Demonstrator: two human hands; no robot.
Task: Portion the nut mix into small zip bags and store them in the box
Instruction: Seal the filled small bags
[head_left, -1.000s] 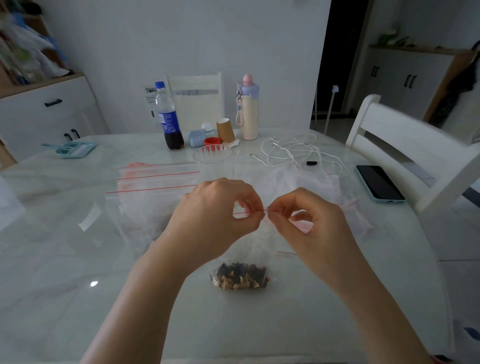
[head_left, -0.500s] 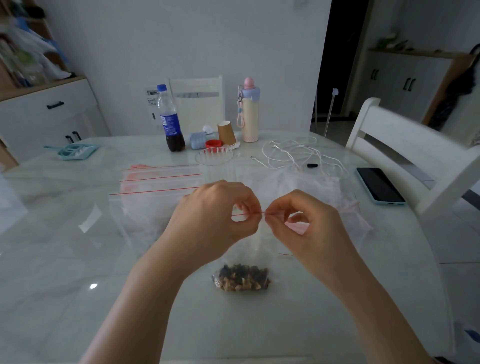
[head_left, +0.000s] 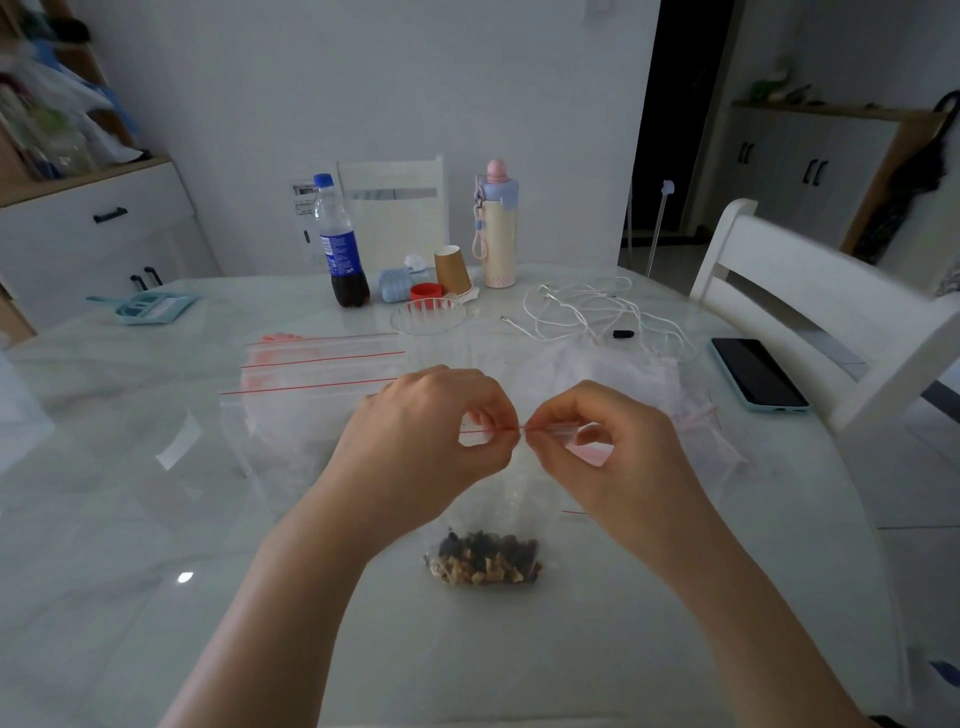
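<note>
The left hand (head_left: 426, 436) and right hand (head_left: 597, 447) meet above the worktop (head_left: 130, 519), each pinching the red-lined top edge of a small zip bag (head_left: 511, 499) between thumb and forefinger, fingertips almost touching at the middle of the seal. The bag hangs down from that pinch, and the nut mix (head_left: 485, 564) sits bunched in its bottom, resting on the worktop just below the wrists. Behind the left hand lie larger empty zip bags (head_left: 311, 364) with red strips. Farther back stand a clear round container (head_left: 428, 317), a cola bottle (head_left: 340, 244), a paper cup (head_left: 452, 270) and a flask (head_left: 498, 228). White cables (head_left: 587, 312) and a phone (head_left: 758, 374) lie to the right.
</note>
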